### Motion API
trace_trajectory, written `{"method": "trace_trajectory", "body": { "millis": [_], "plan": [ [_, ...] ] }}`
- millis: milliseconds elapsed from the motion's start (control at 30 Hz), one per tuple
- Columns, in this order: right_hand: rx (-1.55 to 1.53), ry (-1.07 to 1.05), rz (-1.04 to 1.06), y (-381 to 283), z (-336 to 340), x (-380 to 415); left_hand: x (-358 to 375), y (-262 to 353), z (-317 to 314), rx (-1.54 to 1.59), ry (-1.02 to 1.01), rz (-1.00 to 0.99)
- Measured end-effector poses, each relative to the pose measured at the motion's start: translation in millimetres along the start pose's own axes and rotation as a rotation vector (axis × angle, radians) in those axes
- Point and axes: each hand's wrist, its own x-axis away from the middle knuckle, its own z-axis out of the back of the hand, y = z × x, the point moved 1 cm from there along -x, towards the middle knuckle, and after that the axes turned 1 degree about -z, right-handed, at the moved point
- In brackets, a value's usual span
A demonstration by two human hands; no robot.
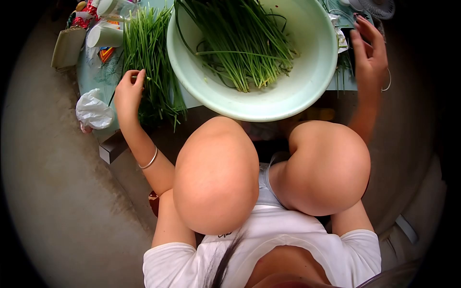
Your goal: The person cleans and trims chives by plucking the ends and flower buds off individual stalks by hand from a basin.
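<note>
My left hand (129,93) is at the left edge of a pile of garlic chives (156,57), thumb and fingertips pinched on what looks like a thin chive. A dark green end of it sticks out below the hand. A large pale green basin (314,72) stands in front of my knees, with a thick bundle of chives (245,53) lying in it, pale cut ends toward me. To the right of the basin, my right hand (370,53) is raised with its fingers apart, slightly blurred. I see nothing held in it. A dark object partly hidden behind that hand cannot be made out.
White cups (104,36) and colourful wrappers stand at the table's left side. A crumpled white plastic bag (95,109) hangs at its left edge. White crumpled paper (340,36) and loose green strands lie right of the basin. A small fan (379,7) is at the far right.
</note>
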Motion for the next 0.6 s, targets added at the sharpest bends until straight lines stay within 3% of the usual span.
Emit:
{"method": "trace_trajectory", "body": {
  "millis": [67,100,167,267,300,367,467,533,600],
  "plan": [
    [-0.045,-0.154,-0.099,-4.9,-7.8,4.6,3.0,-0.4,-1.1,-0.104,0.210,-0.059],
    [-0.175,-0.131,-0.124,-11.3,-16.8,7.4,6.7,2.2,-2.8,-0.095,0.210,-0.060],
    [0.045,-0.435,-0.008,-10.0,-22.6,12.5,19.3,14.2,-2.7,-0.085,0.390,-0.088],
    [-0.100,-0.642,-0.019,-13.3,-50.1,23.1,33.7,33.8,0.9,-0.038,0.286,-0.042],
    [-0.048,-0.622,0.241,-12.6,-61.4,25.2,36.6,38.3,0.8,-0.025,0.223,-0.047],
    [0.124,-0.720,0.441,-19.2,-73.7,30.2,45.1,53.9,4.7,0.004,0.228,-0.064],
    [0.146,-0.737,0.507,-28.1,-95.4,36.0,55.2,73.6,3.7,0.006,0.133,0.065],
    [0.139,-0.764,0.569,-35.1,-109.4,36.4,60.9,87.3,-8.2,0.017,0.474,-0.547],
    [0.160,-0.750,0.611,-39.8,-123.8,37.6,66.7,112.4,-18.1,-0.133,0.493,-0.729]
  ]
}}
